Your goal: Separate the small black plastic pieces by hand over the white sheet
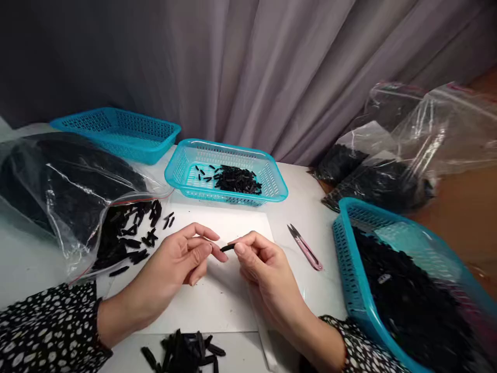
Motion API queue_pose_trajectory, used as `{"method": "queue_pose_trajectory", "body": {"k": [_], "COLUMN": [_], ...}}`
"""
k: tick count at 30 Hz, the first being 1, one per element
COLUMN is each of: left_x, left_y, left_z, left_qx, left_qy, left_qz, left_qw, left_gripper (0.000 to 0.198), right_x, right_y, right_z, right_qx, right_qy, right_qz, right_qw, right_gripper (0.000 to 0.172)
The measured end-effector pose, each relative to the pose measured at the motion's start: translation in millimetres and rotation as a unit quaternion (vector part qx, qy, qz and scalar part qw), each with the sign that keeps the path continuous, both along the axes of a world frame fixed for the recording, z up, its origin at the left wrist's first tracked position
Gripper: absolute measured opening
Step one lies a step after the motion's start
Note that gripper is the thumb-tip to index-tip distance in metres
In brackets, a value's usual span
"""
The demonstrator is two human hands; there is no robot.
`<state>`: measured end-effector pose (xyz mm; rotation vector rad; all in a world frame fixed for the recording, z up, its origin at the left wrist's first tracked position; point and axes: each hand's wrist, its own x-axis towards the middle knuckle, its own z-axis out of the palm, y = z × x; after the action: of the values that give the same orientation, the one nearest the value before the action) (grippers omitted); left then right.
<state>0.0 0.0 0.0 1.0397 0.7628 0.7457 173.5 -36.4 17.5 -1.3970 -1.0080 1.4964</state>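
Head view, read from my remote station; landmark is the flat, white, rectangular board (221, 311) on the pale, glossy counter (306, 191); both bare hands are above it. My right hand (267, 264) is closed in a pinch, thumb and index finger gripping one slender, black, stick-like piece (227, 248) over the middle of the board; my left hand (180, 259) is half curled, its fingertips at the free end of that piece; I cannot tell whether they grip it or merely meet it. Both wrists show black sleeves with white spots (50, 331).

At the board's left edge: a scatter of loose black sticks (132, 242), by the mouth of a bulging, clear plastic bag (66, 181) packed with black material; at its near edge, a small heap of similar black sticks (186, 352). Just right of the board: thread snips with pink handles and dark blades (305, 248); farther right, a deep, blue, perforated plastic basket (345, 269), heavily loaded with black material. Beyond the far edge: a turquoise, rectangular lattice basket (274, 178) with short black pieces heaped inside; beyond and left, a blue mesh-sided plastic basket (155, 153); beyond and right, clear zip bags with black contents (388, 176); farthest back, a grey, pleated fabric curtain (233, 77).
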Motion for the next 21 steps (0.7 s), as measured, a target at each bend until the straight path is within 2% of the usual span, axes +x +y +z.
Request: {"method": "queue_pose_trajectory", "body": {"k": [5,12,17,21], "left_x": [0.0,0.7,0.5,-0.5], "left_y": [-4.6,-7.0,-7.5,-8.1], "left_z": [0.6,3.7,2.0,2.1], "left_qx": [0.008,0.024,-0.006,0.0], "left_qy": [-0.018,-0.02,-0.036,-0.035], "left_qz": [-0.009,-0.048,-0.073,-0.077], "left_qw": [1.0,0.998,0.997,0.996], "left_gripper": [0.017,0.021,0.023,0.023], "right_x": [1.7,2.4,0.5,2.6], "right_y": [2.0,0.0,1.8,2.1], "right_z": [1.6,4.9,2.4,1.1], "right_qx": [-0.005,-0.024,-0.045,-0.002], "right_qy": [-0.002,0.111,0.05,-0.032], "right_qz": [-0.001,0.014,0.022,0.018], "right_qw": [1.0,0.993,0.998,0.999], "right_gripper": [0.068,0.059,0.065,0.067]}}
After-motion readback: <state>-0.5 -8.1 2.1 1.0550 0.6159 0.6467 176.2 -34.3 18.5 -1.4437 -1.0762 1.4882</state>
